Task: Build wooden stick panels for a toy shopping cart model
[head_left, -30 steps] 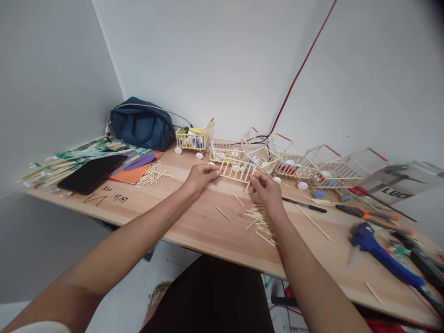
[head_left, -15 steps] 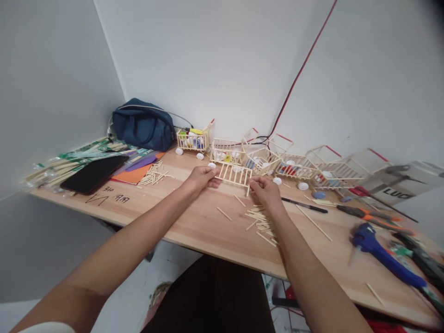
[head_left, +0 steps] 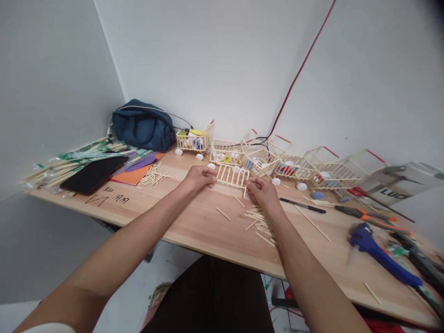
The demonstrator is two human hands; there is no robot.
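A small ladder-like panel of thin wooden sticks (head_left: 233,175) is held flat just above the wooden table (head_left: 194,222). My left hand (head_left: 198,178) pinches its left end. My right hand (head_left: 263,192) pinches its right end, fingers curled. A loose heap of short wooden sticks (head_left: 259,221) lies right under and beside my right wrist. Behind the panel stands a row of little stick carts (head_left: 263,159) with white bottle-cap wheels.
A blue pouch (head_left: 143,125) sits at the back left, with a black phone (head_left: 93,173), coloured paper and packets of sticks nearby. On the right lie a black pen (head_left: 302,205), orange-handled pliers (head_left: 367,214) and a blue glue gun (head_left: 381,254). A red cable runs up the wall.
Both hands have lowered the stick panel and drawn it slightly toward me, closer to the tabletop.
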